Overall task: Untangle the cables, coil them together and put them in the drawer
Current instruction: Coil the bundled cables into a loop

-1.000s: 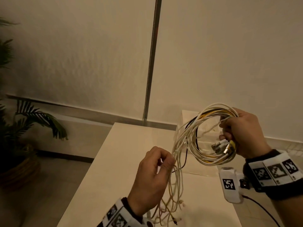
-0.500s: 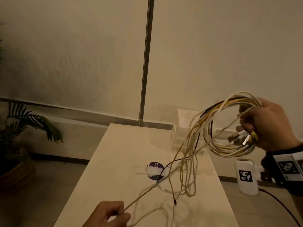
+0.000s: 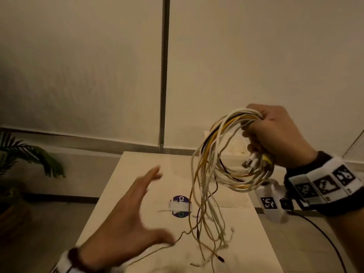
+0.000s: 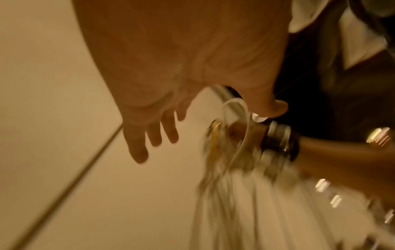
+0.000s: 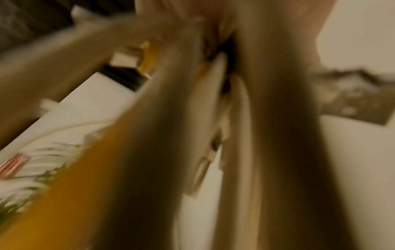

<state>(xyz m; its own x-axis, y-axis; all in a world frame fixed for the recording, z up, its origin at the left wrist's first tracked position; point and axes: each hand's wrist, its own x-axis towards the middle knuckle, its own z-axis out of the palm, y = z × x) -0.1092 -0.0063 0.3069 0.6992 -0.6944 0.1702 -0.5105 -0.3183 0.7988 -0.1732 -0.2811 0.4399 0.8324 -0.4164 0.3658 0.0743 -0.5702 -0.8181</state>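
Cables [image 3: 234, 154] hang half-coiled from my right hand [image 3: 275, 134], fingers clamped round the loops above the tabletop [image 3: 137, 170]. My left hand [image 3: 126, 219] is spread, empty. Coiling step; next I should gather the dangling tails.

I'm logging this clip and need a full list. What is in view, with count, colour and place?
cables: one bundle, white, yellow and black, coiled in the right hand, loose ends hanging to the table
table: one, white, under the hands
sticker: one, purple, round, on the table
plant: one, green, far left on the floor
pole: one, metal, upright against the wall
left hand: open, fingers spread, above the table
right hand: grips the cables
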